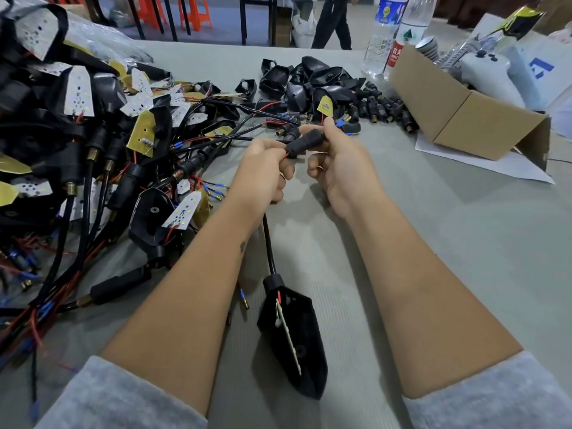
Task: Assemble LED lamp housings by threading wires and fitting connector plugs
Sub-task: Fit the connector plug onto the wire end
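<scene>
Our black lamp housing lies near us; our left hand pinches its red wire, our right hand grips the black connector plug.

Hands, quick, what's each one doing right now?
Left hand: fingers curled, pinching the red wire and black cable.
Right hand: gripping the black connector plug.

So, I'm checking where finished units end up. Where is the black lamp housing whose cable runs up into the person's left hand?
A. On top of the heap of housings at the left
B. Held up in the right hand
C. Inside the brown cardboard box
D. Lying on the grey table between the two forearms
D: the black lamp housing lies on the grey table between the forearms, its black cable rising to the left hand.
</scene>
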`<state>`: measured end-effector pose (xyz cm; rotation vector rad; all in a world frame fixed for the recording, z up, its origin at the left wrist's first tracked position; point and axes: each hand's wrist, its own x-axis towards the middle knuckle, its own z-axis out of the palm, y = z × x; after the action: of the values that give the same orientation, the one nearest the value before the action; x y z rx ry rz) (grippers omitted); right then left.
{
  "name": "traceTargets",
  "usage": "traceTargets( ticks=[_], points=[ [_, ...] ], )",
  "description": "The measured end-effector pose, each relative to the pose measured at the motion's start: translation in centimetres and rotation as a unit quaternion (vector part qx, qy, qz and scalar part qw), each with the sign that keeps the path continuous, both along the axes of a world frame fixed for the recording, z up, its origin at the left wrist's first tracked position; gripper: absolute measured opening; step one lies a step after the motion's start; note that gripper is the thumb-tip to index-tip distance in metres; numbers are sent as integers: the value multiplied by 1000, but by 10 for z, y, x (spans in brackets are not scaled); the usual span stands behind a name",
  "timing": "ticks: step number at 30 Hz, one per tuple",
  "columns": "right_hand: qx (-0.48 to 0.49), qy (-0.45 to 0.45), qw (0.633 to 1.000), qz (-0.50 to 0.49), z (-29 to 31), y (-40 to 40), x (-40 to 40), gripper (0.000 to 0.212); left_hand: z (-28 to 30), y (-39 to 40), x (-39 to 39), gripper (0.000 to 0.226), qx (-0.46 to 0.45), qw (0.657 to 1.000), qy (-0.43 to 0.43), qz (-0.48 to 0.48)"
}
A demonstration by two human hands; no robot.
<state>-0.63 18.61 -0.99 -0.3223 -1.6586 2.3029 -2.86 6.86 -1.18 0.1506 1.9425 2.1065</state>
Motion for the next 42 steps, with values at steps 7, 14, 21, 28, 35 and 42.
traceTargets(
  ticks=[7, 14, 21, 28, 35, 42],
  points=[
    [-63, 30, 996, -62, -2, 7, 1, 32, 0, -1, 1, 23, 16, 999, -3, -33],
    [-19, 21, 999, -33, -3, 9, 2, 27, -4, -3, 3, 16, -22, 996, 75, -43],
    [42, 0, 998, -35, -3, 0, -1, 48, 7, 4, -3, 18, 32, 995, -92, -10],
    [-27, 14, 996, -82, -4, 9, 2, 41, -9, -4, -2, 14, -31, 998, 52, -22],
    [-30, -1, 998, -55, -1, 9, 3, 35, -13, -8, -4, 18, -12, 996, 89, -18],
    [-26, 17, 999, -27, -1, 6, 5, 42, -7, -10, -1, 17, -69, 992, 105, -32]
  ],
)
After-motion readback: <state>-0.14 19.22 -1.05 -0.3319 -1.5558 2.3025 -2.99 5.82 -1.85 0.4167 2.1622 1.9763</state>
